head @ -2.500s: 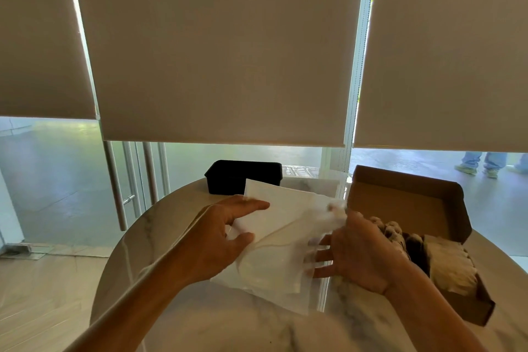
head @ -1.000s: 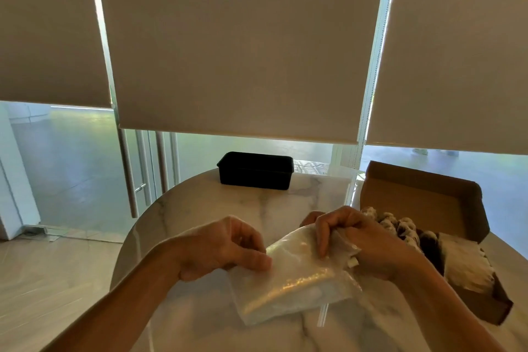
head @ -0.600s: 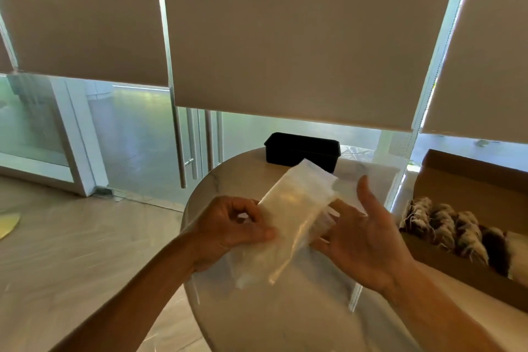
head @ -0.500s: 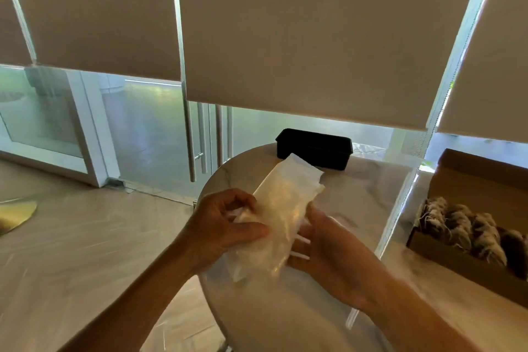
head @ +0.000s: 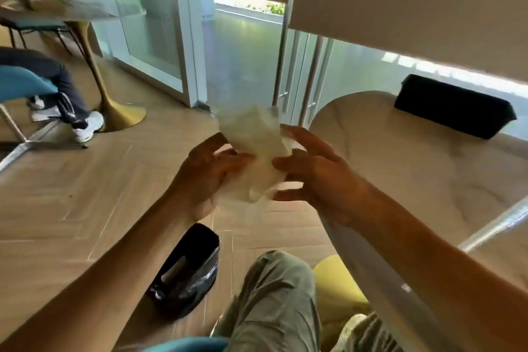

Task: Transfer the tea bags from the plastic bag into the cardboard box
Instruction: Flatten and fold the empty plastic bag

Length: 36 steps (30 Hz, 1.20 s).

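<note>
I see the bench [head: 428, 168] off to my right, its marble top carrying only a black tray [head: 454, 110] at the far edge as far as this view reaches. The box is out of frame, so I cannot check from here how full it is. Down on the floor by my knee stands a bin [head: 187, 271] lined with a black bag. Between my hands, held out over the floor to the left of the bench, is the bag [head: 254, 151], crumpled and pale; it looks flat and slack, and I make out no tea bags in it, though the blur keeps me from being sure. My left hand [head: 211, 171] pinches its lower left edge with thumb and curled fingers. My right hand [head: 311, 174] has its fingers spread and only lightly bent, tips touching the right side of the plastic. I judge the transfer finished or nearly so, with the bag probably headed for the bin.
</note>
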Each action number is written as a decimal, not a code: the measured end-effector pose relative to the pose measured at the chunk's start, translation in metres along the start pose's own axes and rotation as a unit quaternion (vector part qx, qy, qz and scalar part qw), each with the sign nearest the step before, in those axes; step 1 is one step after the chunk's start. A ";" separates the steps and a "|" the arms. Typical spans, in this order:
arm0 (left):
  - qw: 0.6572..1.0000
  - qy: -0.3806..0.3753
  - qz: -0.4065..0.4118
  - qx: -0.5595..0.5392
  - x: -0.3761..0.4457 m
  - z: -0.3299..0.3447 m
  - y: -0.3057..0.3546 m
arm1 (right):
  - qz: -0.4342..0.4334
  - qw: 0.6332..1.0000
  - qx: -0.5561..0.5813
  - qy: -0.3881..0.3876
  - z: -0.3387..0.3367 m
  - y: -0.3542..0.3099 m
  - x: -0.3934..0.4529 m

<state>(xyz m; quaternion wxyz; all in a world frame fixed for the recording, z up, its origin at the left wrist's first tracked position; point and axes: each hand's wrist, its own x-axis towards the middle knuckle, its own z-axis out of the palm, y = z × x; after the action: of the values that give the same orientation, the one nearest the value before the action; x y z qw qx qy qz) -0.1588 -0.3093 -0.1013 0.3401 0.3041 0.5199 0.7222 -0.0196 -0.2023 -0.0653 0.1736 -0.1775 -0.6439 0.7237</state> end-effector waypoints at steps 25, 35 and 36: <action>0.812 0.214 -0.321 0.438 -0.054 -0.286 -0.337 | 0.097 0.883 -0.452 -0.082 0.089 0.318 0.226; 0.782 0.182 -0.300 0.515 -0.066 -0.309 -0.385 | 0.089 0.728 -0.602 -0.315 0.102 0.443 0.256; 0.781 0.178 -0.297 0.520 -0.067 -0.310 -0.385 | 0.089 0.692 -0.620 -0.358 0.106 0.455 0.256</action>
<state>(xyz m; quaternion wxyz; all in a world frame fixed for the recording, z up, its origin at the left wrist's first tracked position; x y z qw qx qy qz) -0.2980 -0.4442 -0.5611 0.2292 0.1317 0.9323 0.2469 -0.3058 -0.2218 -0.5145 -0.2843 -0.0287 -0.9411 0.1805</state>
